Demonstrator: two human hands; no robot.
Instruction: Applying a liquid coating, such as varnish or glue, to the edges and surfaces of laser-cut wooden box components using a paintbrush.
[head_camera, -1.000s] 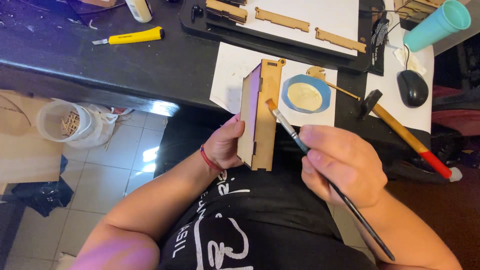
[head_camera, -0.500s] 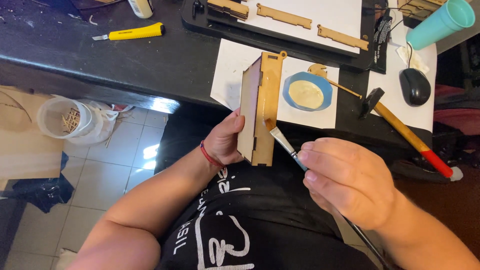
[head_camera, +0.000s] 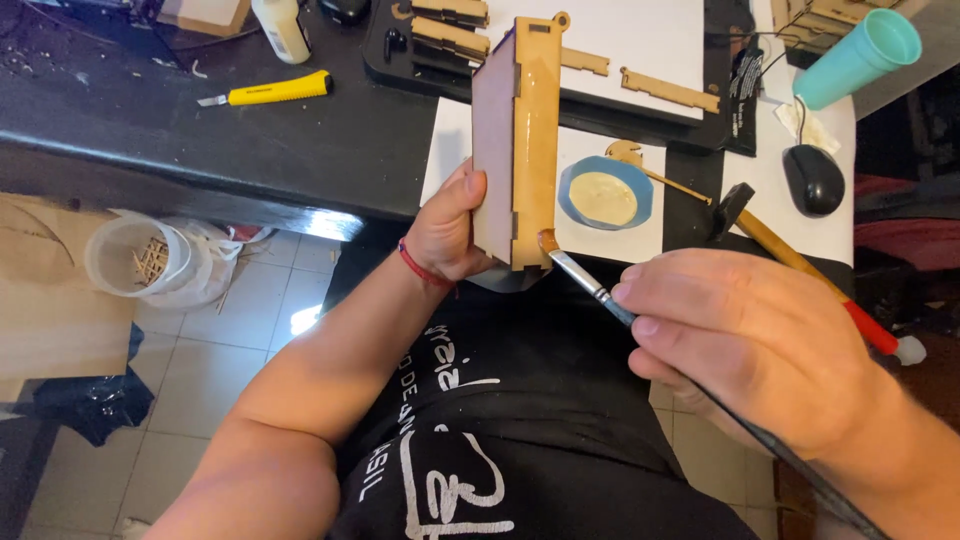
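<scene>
My left hand (head_camera: 448, 228) grips a tall wooden box assembly (head_camera: 518, 140) from its left side and holds it upright over my lap, close to the camera. Its front wooden face looks wet and glossy. My right hand (head_camera: 748, 345) holds a long thin paintbrush (head_camera: 590, 284) like a pen. The brush tip touches the lower right corner of the wooden piece. A small blue dish (head_camera: 604, 193) of pale yellowish liquid sits on white paper just right of the piece.
On the black desk (head_camera: 300, 140) lie a yellow utility knife (head_camera: 270, 92), a hammer (head_camera: 790, 258), a black mouse (head_camera: 813, 178), a teal cup (head_camera: 858, 55), a bottle (head_camera: 281, 28) and a white board (head_camera: 640, 50) with wooden parts. A plastic tub (head_camera: 135, 255) stands on the tiled floor.
The wooden piece has risen and come closer to the camera. The brush has slid down from its upper part to the bottom right corner.
</scene>
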